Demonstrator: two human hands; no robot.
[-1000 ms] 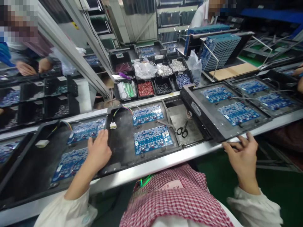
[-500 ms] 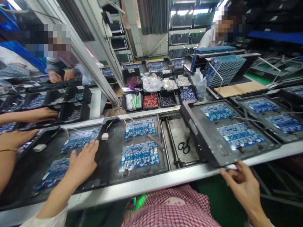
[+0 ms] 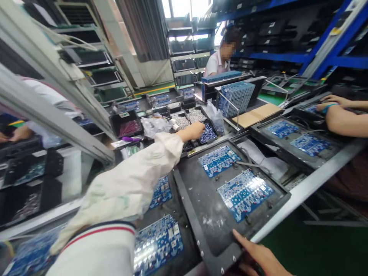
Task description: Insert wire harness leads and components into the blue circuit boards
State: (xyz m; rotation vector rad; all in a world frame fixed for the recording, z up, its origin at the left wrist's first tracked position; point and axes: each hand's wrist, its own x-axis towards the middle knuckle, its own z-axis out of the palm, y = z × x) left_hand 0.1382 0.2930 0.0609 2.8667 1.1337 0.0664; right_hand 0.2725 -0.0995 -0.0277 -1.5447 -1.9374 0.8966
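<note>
My left hand (image 3: 193, 131), in a cream oversleeve, reaches over the bins to the edge of the bin of blue parts (image 3: 209, 133). Its fingers are bent and close together; their tips and anything between them are hidden. With my right hand (image 3: 263, 256) I grip the near rim of a black tray (image 3: 201, 214), forefinger along its edge and other fingers lower down. Two blue circuit boards lie in that tray, one farther back (image 3: 220, 159) and one nearer (image 3: 244, 193). Left of it, partly under my sleeve, is another tray with blue boards (image 3: 159, 245).
Bins of silver parts (image 3: 197, 115) and dark red parts (image 3: 129, 127) stand behind the line, beside plastic bags (image 3: 156, 125). A rack of upright boards (image 3: 237, 99) is farther back. At right, a co-worker's arms (image 3: 345, 115) reach over another tray (image 3: 284, 138).
My left hand has gone from the left tray to the parts bins. The tray at my right hand has slid left over the gap where scissors lay. The view has turned right.
</note>
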